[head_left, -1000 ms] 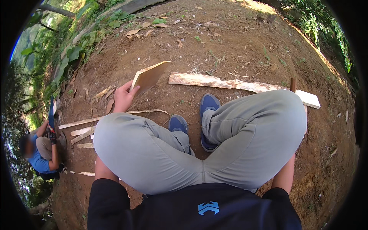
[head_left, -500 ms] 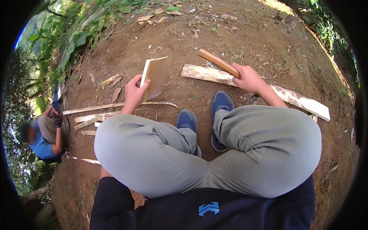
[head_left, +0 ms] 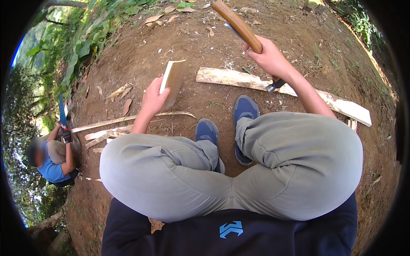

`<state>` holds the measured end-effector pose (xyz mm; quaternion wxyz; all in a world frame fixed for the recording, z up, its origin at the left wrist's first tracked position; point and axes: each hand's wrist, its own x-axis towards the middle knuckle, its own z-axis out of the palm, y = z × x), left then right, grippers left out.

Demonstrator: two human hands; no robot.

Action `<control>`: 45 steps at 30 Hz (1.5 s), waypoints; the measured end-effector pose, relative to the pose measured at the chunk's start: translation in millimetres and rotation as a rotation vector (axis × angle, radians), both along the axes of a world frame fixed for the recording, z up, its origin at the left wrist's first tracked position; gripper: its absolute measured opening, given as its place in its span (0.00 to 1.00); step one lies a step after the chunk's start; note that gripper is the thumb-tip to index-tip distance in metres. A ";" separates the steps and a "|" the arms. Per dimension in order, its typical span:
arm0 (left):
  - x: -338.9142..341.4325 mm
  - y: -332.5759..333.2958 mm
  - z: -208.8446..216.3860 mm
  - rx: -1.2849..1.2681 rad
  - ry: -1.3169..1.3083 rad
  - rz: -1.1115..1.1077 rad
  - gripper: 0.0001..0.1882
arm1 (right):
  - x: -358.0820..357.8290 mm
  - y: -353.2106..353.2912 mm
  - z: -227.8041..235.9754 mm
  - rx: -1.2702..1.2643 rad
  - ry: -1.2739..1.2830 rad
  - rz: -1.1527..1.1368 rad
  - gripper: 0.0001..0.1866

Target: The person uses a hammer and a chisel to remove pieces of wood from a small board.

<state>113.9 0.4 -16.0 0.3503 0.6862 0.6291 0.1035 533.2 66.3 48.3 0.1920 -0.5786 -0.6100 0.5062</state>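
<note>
My left hand grips a flat, pale wooden board by its near left edge, thumb on its face, the board standing on edge. Out ahead, my right hand is closed round a smooth brown wooden piece, slightly curved like a handle or sheath. A thin bluish-white strip shows along its underside. Below my right wrist juts a black grip with a metal end; whether it belongs to the brown piece or to a second tool, I cannot tell. Beneath that arm lies a long rough-barked plank.
My blue shoes stand on brown soil between my hands. Several wood strips lie to the left. Further left, another person in a blue shirt crouches, a gloved hand on a long blue blade. Leaves edge the ground.
My right hand has risen up and away with the brown wooden piece, which now points more steeply forward. The black grip moved with it. My left hand and board have shifted only slightly.
</note>
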 end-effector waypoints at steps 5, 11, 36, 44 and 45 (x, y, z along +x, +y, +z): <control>-27.6 -1.0 0.2 -0.142 -0.188 0.213 0.24 | 21.1 -33.4 -32.5 -0.188 -0.038 0.038 0.08; -48.2 2.5 2.4 -0.156 -0.242 0.263 0.21 | 15.9 -58.9 -61.0 -0.232 0.021 0.104 0.11; -24.2 13.5 49.2 -0.166 0.136 -0.033 0.20 | 22.2 -12.7 -12.7 0.015 -0.026 -0.089 0.11; -10.9 -13.8 16.6 -0.184 0.078 0.115 0.22 | 28.2 -11.7 14.4 0.015 -0.070 -0.142 0.12; -15.1 -13.7 11.7 -0.177 0.009 0.107 0.23 | 25.5 -15.5 8.1 -0.007 -0.078 -0.130 0.12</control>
